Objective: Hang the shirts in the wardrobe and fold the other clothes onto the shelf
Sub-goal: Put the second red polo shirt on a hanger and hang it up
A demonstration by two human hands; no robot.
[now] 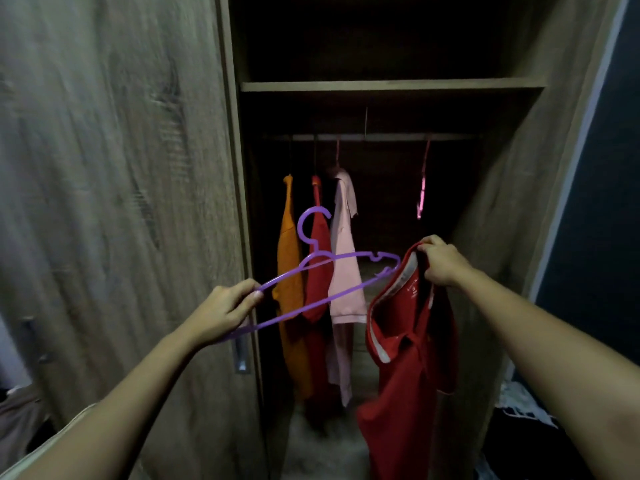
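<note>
Head view, hanger and shirt held up before the open wardrobe. The left hand (pixel 225 310) holds a purple hanger (pixel 349 255) by its near shoulder, its fingers (pixel 251 296) clamped round the thin plastic. The right hand (pixel 440 261) holds up a red polo shirt (pixel 408 375) by the back of the collar, fingers (pixel 429 244) pinched together on the fabric. The hanger's long axis runs from the left hand up and rightward, and its free shoulder ends just beside the collar; actual contact cannot be told. The hook stands upright, opening to the right. The likely next move, passing that free end into the neck opening, turns on this alignment: the opening lies to the right of the tip, nearer the right hand. The hanger is a rigid, smooth, slender frame with small notches near the free shoulder. The polo is soft knit that hangs limp in folds, with a white-trimmed collar and an inner neck label. Behind, an orange shirt (pixel 289 271), a red shirt (pixel 320 237) and a pink shirt (pixel 346 292) hang from the rail (pixel 381 136). An empty pink hanger (pixel 423 192) hangs well apart to the right, and a wood-grain shelf (pixel 391 85) lies above.
</note>
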